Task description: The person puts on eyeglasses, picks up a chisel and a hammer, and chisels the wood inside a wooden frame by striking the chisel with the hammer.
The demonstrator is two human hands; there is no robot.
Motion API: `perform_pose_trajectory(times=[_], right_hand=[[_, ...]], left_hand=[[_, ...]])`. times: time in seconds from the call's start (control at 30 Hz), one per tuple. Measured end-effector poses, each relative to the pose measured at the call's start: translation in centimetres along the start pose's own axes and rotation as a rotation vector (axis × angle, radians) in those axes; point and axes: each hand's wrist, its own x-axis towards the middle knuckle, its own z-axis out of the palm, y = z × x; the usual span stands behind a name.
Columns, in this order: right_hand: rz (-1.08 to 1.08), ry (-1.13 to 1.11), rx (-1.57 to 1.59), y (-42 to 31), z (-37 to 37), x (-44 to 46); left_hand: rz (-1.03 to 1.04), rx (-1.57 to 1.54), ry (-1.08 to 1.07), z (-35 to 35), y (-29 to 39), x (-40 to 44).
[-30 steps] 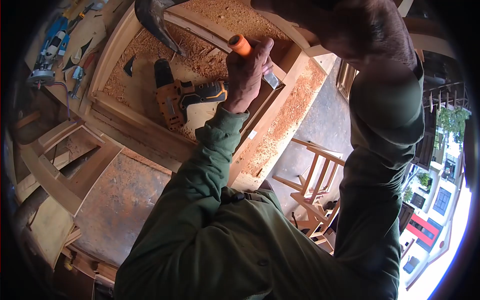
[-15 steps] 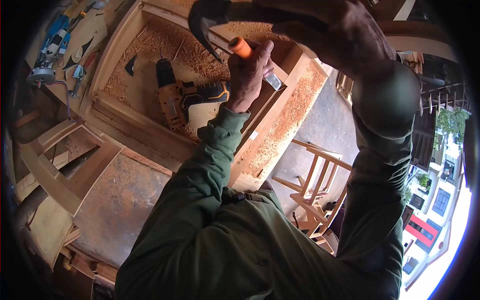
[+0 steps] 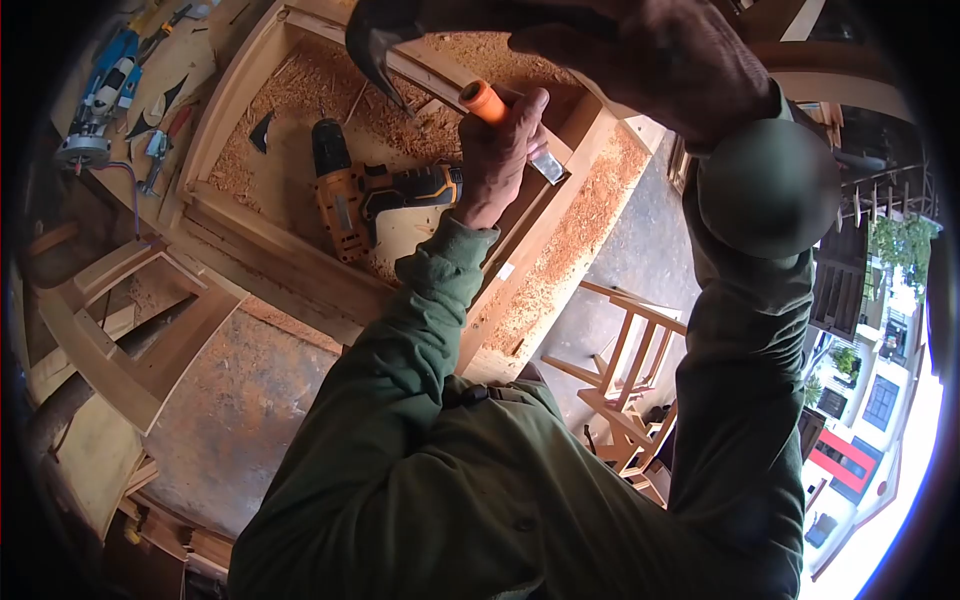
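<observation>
In my left hand is a chisel with an orange handle, its fingers closed round it. The metal blade slants down to a small dark cut in the edge rail of a wooden frame. My right hand grips a claw hammer, held above the frame; the curved dark claw hangs to the left of the chisel handle. Just left of my left hand, a yellow and black cordless drill lies inside the frame among wood shavings.
A blue and silver power tool stands on the bench at the upper left. Below it rests a curved wooden frame piece. Sawdust covers the board along the frame's right side. A wooden chair frame stands on the floor at right.
My right hand and the hammer have shifted to the left. My left hand and the chisel stay almost where they were, the blade still at the cut.
</observation>
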Motion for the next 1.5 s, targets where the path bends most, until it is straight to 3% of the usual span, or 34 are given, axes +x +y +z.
perform_pose_trajectory(times=[0.07,0.13,0.17,0.2,0.27,0.37,0.47,0.57,0.67,0.77,0.83,1.0,1.13,1.3,1.5], right_hand=[[-0.075,0.108,-0.039,0.8,0.8,-0.5],[-0.35,0.201,-0.291,3.4,2.3,-0.5],[-0.116,-0.074,-0.266,2.4,2.9,-0.6],[0.002,-0.071,-0.451,2.7,3.7,-2.0],[0.029,-0.144,-0.391,1.5,3.0,-1.6],[-0.069,-0.073,-0.503,1.8,3.6,-1.5],[0.091,-0.094,-0.131,1.6,3.4,-2.3],[0.044,0.085,-0.004,2.2,3.3,-4.0],[0.018,0.299,-0.052,3.0,3.1,-6.4],[0.199,0.464,0.032,1.6,2.2,-9.2],[0.481,0.569,0.041,-0.3,1.9,-11.3],[0.887,0.727,0.435,-1.9,5.4,-16.4],[0.943,0.72,0.456,-2.1,8.8,-20.6],[0.908,0.73,0.273,-3.3,11.0,-23.6],[0.848,0.778,0.274,-5.1,10.1,-23.7]], left_hand=[[0.021,-0.012,-0.017,-0.1,-0.1,0.0],[0.035,-0.019,-0.037,-0.2,-0.2,0.1],[0.045,-0.039,-0.046,-0.4,-0.5,0.1],[0.052,-0.06,-0.057,-0.7,-0.8,-0.1],[0.049,-0.069,-0.088,-0.6,-1.1,0.0],[-0.014,-0.071,-0.126,-1.3,-1.5,-0.2],[-0.1,-0.117,-0.203,-2.3,-2.2,0.3],[-0.039,0.005,-0.253,-0.3,-1.2,-0.8],[-0.359,-0.627,-0.548,0.7,1.5,-1.1],[-0.129,-0.385,-0.46,0.3,2.8,-0.6],[-0.015,-0.323,-0.421,-0.7,3.8,0.5],[-0.012,-0.111,-0.408,2.0,5.9,0.1],[0.002,0.273,-0.399,2.3,4.7,-0.2],[-0.026,0.355,-0.417,3.7,2.4,-0.5],[-0.063,0.526,-0.403,5.4,1.1,-1.2]])
